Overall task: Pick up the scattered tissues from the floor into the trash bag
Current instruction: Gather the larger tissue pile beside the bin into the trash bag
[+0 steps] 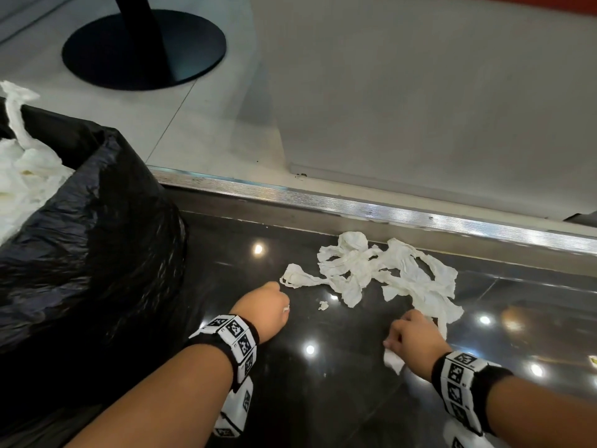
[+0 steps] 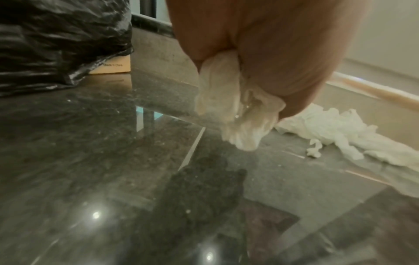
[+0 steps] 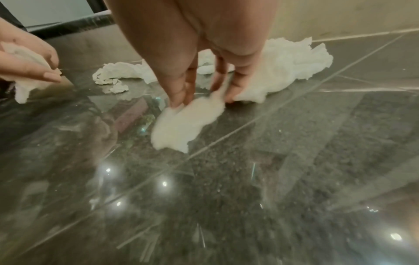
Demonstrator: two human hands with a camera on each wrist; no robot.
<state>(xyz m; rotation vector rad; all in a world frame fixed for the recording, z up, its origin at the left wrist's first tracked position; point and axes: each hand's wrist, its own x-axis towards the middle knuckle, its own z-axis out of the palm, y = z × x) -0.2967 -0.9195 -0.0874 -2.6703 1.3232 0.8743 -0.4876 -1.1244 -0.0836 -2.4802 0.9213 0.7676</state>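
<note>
A black trash bag (image 1: 97,227) stands at the left with white tissues (image 1: 22,169) inside it. A tangled pile of white tissues (image 1: 381,273) lies on the dark glossy floor by a metal strip. My left hand (image 1: 281,305) is just left of the pile, fist curled round a crumpled tissue wad (image 2: 238,111). My right hand (image 1: 392,341) is at the pile's near edge, and its fingertips (image 3: 181,96) pinch a small tissue piece (image 3: 188,123) just above the floor. A tiny scrap (image 1: 323,305) lies between the hands.
A metal threshold strip (image 1: 387,211) runs behind the pile, with a raised pale floor beyond it. A black round table base (image 1: 145,46) stands at the far left. A cardboard box corner (image 2: 113,67) shows under the bag.
</note>
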